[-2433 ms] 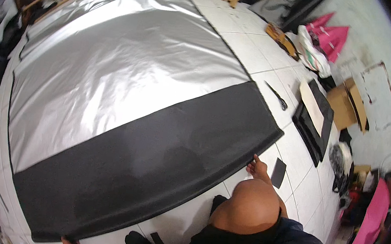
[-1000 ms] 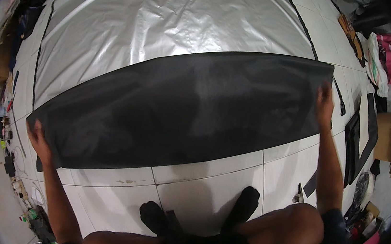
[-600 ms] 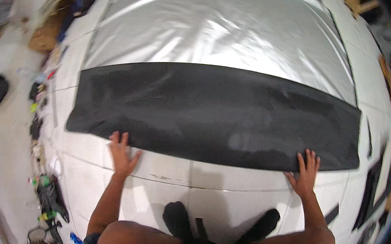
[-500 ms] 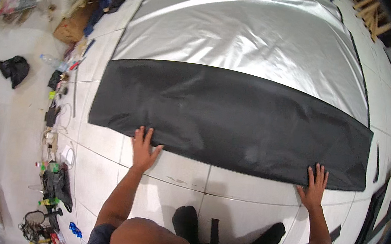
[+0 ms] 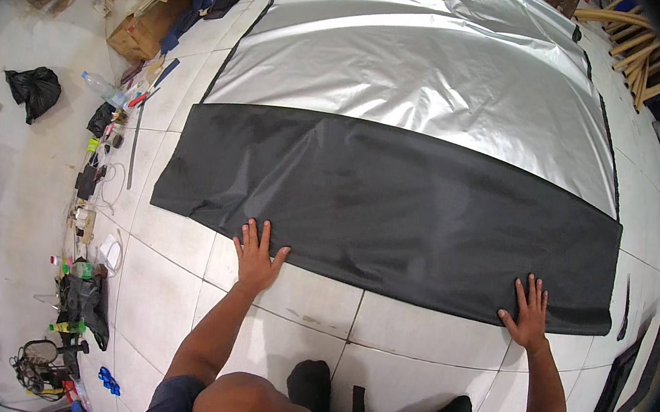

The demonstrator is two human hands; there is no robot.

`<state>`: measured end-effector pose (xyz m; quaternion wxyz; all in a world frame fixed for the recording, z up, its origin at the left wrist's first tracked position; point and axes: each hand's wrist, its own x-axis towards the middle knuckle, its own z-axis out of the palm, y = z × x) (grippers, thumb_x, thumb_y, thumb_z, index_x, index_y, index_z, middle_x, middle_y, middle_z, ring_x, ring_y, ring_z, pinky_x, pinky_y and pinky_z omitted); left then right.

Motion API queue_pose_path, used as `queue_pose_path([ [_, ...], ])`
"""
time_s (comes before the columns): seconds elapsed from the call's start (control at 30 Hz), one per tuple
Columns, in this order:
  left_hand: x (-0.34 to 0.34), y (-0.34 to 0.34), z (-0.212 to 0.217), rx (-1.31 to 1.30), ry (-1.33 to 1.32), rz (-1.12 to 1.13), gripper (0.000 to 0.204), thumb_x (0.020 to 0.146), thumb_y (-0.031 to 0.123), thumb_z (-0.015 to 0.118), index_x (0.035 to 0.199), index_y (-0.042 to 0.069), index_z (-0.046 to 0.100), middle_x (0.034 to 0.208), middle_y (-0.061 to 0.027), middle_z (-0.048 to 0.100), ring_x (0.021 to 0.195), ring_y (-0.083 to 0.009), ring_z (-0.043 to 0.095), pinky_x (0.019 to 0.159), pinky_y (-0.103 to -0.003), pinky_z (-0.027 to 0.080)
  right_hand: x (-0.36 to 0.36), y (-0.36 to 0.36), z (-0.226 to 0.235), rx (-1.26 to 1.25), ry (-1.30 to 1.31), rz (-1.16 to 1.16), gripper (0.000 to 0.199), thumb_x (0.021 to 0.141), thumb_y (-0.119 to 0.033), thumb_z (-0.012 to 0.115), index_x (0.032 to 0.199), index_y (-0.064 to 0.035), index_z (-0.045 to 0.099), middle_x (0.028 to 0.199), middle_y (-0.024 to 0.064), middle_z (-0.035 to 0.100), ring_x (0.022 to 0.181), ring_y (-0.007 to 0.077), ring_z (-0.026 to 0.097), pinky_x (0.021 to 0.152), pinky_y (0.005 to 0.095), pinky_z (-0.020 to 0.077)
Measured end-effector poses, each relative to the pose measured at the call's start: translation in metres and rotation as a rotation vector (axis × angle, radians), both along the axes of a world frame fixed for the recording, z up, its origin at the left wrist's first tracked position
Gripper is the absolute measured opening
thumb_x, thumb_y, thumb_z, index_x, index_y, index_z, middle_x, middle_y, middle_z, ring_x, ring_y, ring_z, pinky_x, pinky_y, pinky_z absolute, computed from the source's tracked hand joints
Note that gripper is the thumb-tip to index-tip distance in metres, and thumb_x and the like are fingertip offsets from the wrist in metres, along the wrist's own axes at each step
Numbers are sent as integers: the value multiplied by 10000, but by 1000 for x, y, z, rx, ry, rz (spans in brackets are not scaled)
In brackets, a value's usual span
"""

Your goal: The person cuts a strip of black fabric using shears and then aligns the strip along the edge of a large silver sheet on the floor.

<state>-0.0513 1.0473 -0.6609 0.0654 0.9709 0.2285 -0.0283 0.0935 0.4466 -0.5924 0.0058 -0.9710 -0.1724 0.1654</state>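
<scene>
A large sheet lies spread on the floor, its far part silver point(image 5: 419, 70) and wrinkled. The near part is folded over into a wide black band point(image 5: 395, 205) whose front edge runs between my hands. My left hand point(image 5: 258, 261) rests with fingers spread on that front edge, left of the middle, and diagonal creases run up the cloth above it. Near the right corner, my right hand point(image 5: 528, 314) lies flat on the same edge, its fingers stretched out. Neither hand grips the cloth.
White floor tiles point(image 5: 421, 334) surround the sheet; my dark-covered feet stand near it. Along the left run a plastic bottle point(image 5: 102, 88), cables, black bags point(image 5: 32, 92) and a fan-like device point(image 5: 40, 352). Wooden sticks point(image 5: 639, 54) lie at the far right, dark framed panels point(image 5: 628, 378) nearer.
My left hand has shifted slightly to the right along the front edge, and creases in the black cloth above it have sharpened. My right hand stays near the right corner. The view has tilted slightly.
</scene>
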Motion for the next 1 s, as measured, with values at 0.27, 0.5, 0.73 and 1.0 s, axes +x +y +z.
queue_pose_path([
  [0.27,20,8,5,-365,-276,223,630,896,275,614,1403,-1,360,1453,-218,326,1386,-364,239,1129,-485,187,-50,-51,-28,394,-359,-1018,530,874,-421,645,1120,31,518,991,171,562,874,287,561,774,379,458],
  [0.5,4,148,-60,-437,-595,916,385,886,270,651,1013,-89,590,695,-107,568,594,-279,545,585,-374,481,-11,-87,-40,1282,78,-1654,472,888,-405,641,1054,32,576,888,137,624,670,213,624,563,327,549],
  [0.73,-44,147,-9,-1581,-752,909,351,863,316,607,1100,56,595,1172,-84,605,1030,-242,571,846,-354,470,-35,-135,-84,1616,219,-1616,288,911,-174,558,1152,-18,580,1100,122,617,971,265,597,812,420,518],
  [1.0,-135,202,2,-1494,-1093,1082,512,943,309,583,1318,-23,477,1325,-144,542,1179,-308,538,1037,-432,405,-130,-202,-88,1511,138,-1557,344,931,-213,550,1211,-14,561,1157,104,628,953,246,625,813,377,508],
])
